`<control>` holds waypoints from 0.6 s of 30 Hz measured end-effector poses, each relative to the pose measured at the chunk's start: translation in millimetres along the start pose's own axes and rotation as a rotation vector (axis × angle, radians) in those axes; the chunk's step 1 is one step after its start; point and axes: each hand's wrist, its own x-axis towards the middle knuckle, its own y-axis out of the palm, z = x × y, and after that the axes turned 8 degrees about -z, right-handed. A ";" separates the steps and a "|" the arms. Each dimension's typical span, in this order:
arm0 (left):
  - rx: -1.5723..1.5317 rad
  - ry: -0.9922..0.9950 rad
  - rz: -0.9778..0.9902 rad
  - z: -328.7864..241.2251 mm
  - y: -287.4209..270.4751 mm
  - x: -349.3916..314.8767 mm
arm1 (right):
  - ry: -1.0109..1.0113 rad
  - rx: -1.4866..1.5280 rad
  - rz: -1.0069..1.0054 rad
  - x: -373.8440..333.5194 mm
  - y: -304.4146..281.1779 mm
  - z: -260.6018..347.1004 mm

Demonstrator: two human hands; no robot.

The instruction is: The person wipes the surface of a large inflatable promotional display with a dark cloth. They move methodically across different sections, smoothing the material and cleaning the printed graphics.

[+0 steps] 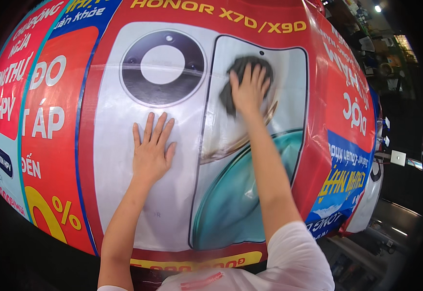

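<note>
A large glossy printed banner [117, 140] with pictures of phones spreads out in front of me. My left hand [153, 150] rests flat on its white phone picture, below the round camera shape, fingers spread and holding nothing. Farther up and to the right, my right hand [250, 94] presses a dark grey cloth [227, 99] against the picture of a phone screen. The fingers lie over the cloth, which bunches out around them and looks slightly blurred. Beneath the palm, part of the cloth is hidden.
Red and blue printed panels [56, 102] continue on the left. At the right, the sheet bends down over an edge, showing upside-down print [349, 97]. Beyond it are a dark floor area, a small white square item [398, 158] and cluttered goods [381, 63] at the far right.
</note>
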 end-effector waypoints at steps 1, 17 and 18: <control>-0.018 0.010 0.004 0.0 0.2 -1.3 | 0.056 0.012 0.041 39.8 11.5 5.4; -0.025 -0.014 0.053 -2.0 -2.6 -0.8 | 0.039 -0.019 0.030 107.4 53.4 7.4; -0.037 -0.003 0.019 -1.1 -2.2 -0.9 | -0.019 0.033 0.000 116.8 54.7 29.1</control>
